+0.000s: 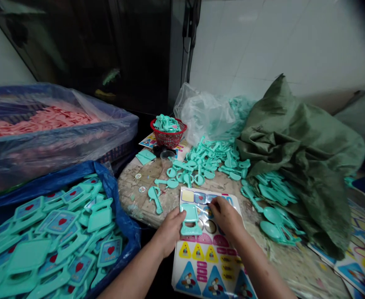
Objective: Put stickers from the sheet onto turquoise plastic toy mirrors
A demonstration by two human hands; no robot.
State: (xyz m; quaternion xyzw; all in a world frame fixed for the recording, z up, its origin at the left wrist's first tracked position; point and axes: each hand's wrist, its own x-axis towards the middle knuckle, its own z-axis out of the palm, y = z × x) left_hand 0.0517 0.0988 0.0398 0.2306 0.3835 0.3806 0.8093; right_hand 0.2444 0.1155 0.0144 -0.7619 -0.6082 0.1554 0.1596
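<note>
Furthest left of the left grip (169, 230) and beyond it, a plastic-draped blue crate (116, 129) holds pink pieces (57, 118); nearer, just left of that forearm, a container lined with blue sheeting (107, 174) is heaped with teal handled plaques (29, 259), many bearing a red heart on a blue sticker; behind both, a dark panel (132, 45) backs the room; the left grip itself is closed on the edge of a teal plaque (189, 214), held over the upper part of a sticker sheet (205, 263); ahead of that grip the worktop (131, 182) is stained and scuffed, its near-left edge rounded, with a red basket (166, 139) of teal pieces and a clear cup (167, 155) further off; the right grip (227, 216) has bent fingers at the sheet's top rows, just right of the plaque; whether it pinches a sticker I cannot tell; beyond it lie a loose heap of teal toy parts (201, 158) and a clear plastic bag (207, 114), below a pale tiled wall (238, 41); to its right, green cloth (307, 137) slumps over the worktop, teal spoon-shaped pieces (274, 228) beside its lower folds; furthest right of that grip are more printed sheets (361, 253).
</note>
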